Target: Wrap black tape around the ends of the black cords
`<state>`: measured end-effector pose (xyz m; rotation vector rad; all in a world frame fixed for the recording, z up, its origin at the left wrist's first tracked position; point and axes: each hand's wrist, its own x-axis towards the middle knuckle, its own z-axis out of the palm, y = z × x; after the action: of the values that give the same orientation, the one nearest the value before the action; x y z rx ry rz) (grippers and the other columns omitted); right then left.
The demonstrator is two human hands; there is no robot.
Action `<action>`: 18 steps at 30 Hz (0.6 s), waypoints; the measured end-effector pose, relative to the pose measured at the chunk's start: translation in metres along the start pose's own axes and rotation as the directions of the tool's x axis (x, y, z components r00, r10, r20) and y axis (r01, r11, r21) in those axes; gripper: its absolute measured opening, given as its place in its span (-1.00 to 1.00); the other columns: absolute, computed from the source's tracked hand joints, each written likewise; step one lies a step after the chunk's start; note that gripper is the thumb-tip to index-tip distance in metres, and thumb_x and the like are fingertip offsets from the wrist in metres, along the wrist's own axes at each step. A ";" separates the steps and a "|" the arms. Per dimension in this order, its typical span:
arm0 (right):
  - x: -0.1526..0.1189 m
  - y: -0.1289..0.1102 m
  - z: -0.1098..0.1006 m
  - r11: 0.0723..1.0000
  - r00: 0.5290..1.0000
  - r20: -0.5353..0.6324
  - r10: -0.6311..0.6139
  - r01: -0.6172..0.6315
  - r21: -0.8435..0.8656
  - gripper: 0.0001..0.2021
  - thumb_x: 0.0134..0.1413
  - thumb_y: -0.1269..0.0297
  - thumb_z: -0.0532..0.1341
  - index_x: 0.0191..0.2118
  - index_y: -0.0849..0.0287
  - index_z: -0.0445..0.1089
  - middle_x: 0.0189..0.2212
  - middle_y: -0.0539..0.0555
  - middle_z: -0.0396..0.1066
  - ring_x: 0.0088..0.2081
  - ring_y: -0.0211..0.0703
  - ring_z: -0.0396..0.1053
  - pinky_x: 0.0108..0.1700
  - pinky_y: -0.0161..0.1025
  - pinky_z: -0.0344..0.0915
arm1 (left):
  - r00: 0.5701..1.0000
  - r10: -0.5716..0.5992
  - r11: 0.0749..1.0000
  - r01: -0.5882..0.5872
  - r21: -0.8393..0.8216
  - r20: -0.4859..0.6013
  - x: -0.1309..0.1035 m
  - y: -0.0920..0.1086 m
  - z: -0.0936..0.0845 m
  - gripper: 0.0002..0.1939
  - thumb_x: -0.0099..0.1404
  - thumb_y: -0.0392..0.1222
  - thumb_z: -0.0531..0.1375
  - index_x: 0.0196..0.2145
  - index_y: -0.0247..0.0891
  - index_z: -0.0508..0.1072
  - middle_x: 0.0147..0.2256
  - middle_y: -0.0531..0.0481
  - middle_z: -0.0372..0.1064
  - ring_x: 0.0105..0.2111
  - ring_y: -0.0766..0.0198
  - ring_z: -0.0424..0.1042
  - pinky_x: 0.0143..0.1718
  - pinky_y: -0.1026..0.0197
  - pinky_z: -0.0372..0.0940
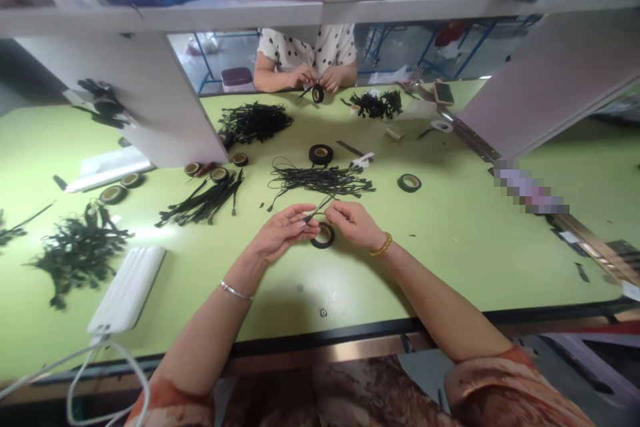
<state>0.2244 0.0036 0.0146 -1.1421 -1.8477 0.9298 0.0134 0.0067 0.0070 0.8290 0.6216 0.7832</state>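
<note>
My left hand [285,232], with a silver bangle at the wrist, pinches a thin black cable [320,207] near its dark end between thumb and fingers. Close on its right, my right hand [353,221] has thumb and index finger pressed together at a thin dark strand; whether this is the cable or tape is too small to tell. Just below and between both hands is a roll of black tape [324,235], partly covered by my left fingertips. Beyond the hands lies a loose bundle of black cables [320,179], with another black tape roll [321,154] behind it.
More cable piles lie at the left [83,250] and centre left [207,199]. A white power bank [127,290] with a cord is near the front left. One tape roll [410,182] sits right. Upright panels support a shelf [260,17]. Across the table, a person handles tape.
</note>
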 end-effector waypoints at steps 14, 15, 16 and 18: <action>-0.004 -0.007 0.000 0.983 0.979 0.197 -0.044 0.007 0.184 -0.66 0.20 0.01 0.14 -0.32 0.20 0.43 -0.58 -0.02 0.33 -0.54 -0.28 0.20 -0.46 -0.31 0.17 | 0.997 0.048 0.996 -0.042 0.082 -0.067 0.005 -0.012 0.004 -0.58 0.07 -0.02 0.40 -0.28 -0.27 0.31 -0.54 0.05 0.47 -0.55 0.31 0.47 -0.45 0.28 0.37; -0.004 -0.008 -0.002 0.982 0.969 0.241 -0.046 -0.001 0.190 -0.67 0.21 0.03 0.12 -0.25 0.21 0.45 -0.58 -0.03 0.34 -0.56 -0.28 0.20 -0.47 -0.31 0.16 | 0.993 0.081 0.992 -0.072 0.101 -0.090 0.005 -0.012 0.005 -0.58 0.08 -0.01 0.39 -0.27 -0.26 0.30 -0.54 0.06 0.47 -0.56 0.31 0.46 -0.44 0.27 0.37; -0.004 -0.009 -0.003 0.985 0.965 0.257 -0.043 -0.002 0.173 -0.68 0.21 0.06 0.11 -0.23 0.21 0.45 -0.57 -0.02 0.36 -0.56 -0.28 0.21 -0.47 -0.31 0.17 | 0.988 0.108 0.987 -0.093 0.132 -0.107 0.005 -0.013 0.007 -0.59 0.09 -0.02 0.38 -0.25 -0.25 0.29 -0.54 0.07 0.46 -0.56 0.31 0.46 -0.42 0.25 0.37; -0.004 -0.010 -0.008 0.997 0.976 0.219 -0.012 -0.005 0.074 -0.72 0.18 0.11 0.14 -0.31 0.21 0.46 -0.53 0.02 0.41 -0.53 -0.26 0.26 -0.45 -0.31 0.18 | 0.977 0.172 0.959 -0.137 0.246 -0.126 0.005 -0.016 0.012 -0.67 0.15 -0.05 0.32 -0.26 -0.23 0.29 -0.53 0.08 0.45 -0.55 0.32 0.44 -0.38 0.21 0.37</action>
<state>0.2288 -0.0017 0.0255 -1.0246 -1.9708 1.1515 0.0304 -0.0012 -0.0007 1.0547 0.7985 0.9305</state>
